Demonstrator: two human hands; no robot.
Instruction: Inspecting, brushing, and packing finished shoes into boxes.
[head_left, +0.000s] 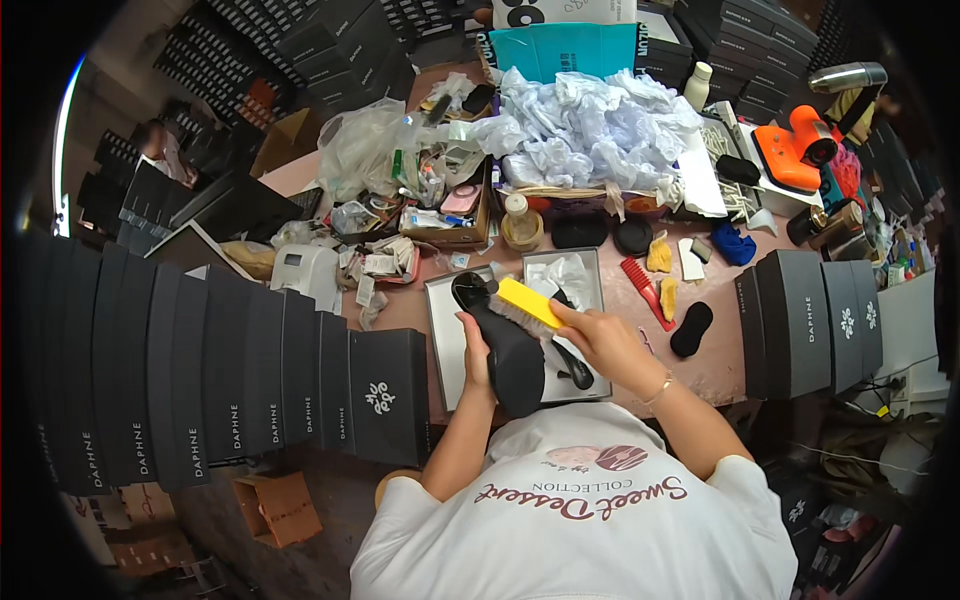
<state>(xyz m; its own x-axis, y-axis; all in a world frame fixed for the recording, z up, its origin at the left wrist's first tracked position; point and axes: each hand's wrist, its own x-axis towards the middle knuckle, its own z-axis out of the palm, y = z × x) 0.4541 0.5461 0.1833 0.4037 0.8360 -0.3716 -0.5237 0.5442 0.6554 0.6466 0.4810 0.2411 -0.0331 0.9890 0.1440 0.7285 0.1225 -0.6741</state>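
A black shoe (515, 365) is held in my left hand (476, 358), tilted over an open shoebox (446, 325) with its dark sole partly showing. The fingers of that hand wrap round its left side. My right hand (602, 345) is closed on a yellow brush (530, 303). The brush's pale bristles point down and lie against the shoe's right edge, between heel and middle. Inside the right part of the box lies another black shoe (573, 368), next to white tissue paper (560, 275).
Stacked dark shoeboxes flank me at left (385, 390) and right (800, 320). Crumpled white paper (600, 125) fills a box at the back. A red comb (648, 293), yellow sponges (660, 255), a black pad (692, 330) and a bottle (521, 225) lie or stand near the open box.
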